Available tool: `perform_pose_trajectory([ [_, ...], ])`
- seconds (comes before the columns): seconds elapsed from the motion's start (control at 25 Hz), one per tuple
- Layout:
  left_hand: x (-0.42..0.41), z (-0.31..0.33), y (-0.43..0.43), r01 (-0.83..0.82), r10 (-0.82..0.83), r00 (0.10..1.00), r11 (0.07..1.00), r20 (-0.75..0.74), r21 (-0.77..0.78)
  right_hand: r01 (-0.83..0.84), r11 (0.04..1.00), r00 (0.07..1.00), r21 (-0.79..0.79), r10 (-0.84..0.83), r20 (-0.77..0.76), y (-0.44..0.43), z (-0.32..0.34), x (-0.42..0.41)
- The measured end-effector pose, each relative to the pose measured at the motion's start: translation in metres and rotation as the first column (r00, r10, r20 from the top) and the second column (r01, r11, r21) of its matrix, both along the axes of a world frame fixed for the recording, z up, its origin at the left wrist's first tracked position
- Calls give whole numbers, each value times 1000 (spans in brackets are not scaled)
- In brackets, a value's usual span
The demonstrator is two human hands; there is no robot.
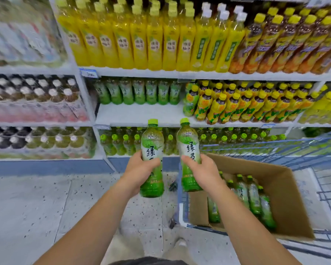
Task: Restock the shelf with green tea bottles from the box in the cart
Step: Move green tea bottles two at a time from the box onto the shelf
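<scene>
Grip, both sides: the left hand [139,170] is wrapped around the lower half of one green tea bottle [152,159], and the right hand [203,172] is wrapped around the middle of a second green tea bottle [188,155]. Both bottles stand nearly upright, caps up, long axes vertical, side by side but apart, held above the floor [46,203] in front of the shelving.

Relation governing the coming move: the bare front strip of the middle shelf [138,113] lies straight ahead of and above both caps, in front of a back row of green tea bottles [139,91] standing against the rear. The left-hand bottle sits below the middle of that gap; the right-hand bottle sits nearer the neighbouring yellow-capped bottles [237,104]. Judged from this, each bottle needs lifting and pushing forward without tilting.

Supply: the cardboard box [287,199], holding more green tea bottles, rests in the cart [323,155] just right of the right forearm.
</scene>
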State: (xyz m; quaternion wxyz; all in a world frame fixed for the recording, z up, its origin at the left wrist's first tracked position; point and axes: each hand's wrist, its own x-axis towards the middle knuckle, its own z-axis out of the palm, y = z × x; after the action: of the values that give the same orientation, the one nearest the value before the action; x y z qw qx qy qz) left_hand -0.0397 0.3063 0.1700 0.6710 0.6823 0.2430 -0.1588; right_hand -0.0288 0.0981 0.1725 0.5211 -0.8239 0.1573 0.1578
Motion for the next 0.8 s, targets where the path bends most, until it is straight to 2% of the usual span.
perform_pose_trajectory([
  [0.2, 19, 10, 99, -82, 82, 995, 997, 60, 2, -6, 1000, 999, 7, 6, 43, 102, 10, 24],
  [0.44, 66, 10, 221, -72, 52, 984, 991, 173, 109, -15, 1000, 997, -10, 15, 80, 226, 3, 71],
  [0.64, 117, 7, 275, -94, 58, 980, 978, 192, 186, -44, 999, 991, -23, 47, 124, 290, -1, 126],
  [0.8, 162, -17, 293, -89, 24, 964, 967, 266, 237, -92, 996, 975, -7, 92, 203, 308, -23, 179],
])
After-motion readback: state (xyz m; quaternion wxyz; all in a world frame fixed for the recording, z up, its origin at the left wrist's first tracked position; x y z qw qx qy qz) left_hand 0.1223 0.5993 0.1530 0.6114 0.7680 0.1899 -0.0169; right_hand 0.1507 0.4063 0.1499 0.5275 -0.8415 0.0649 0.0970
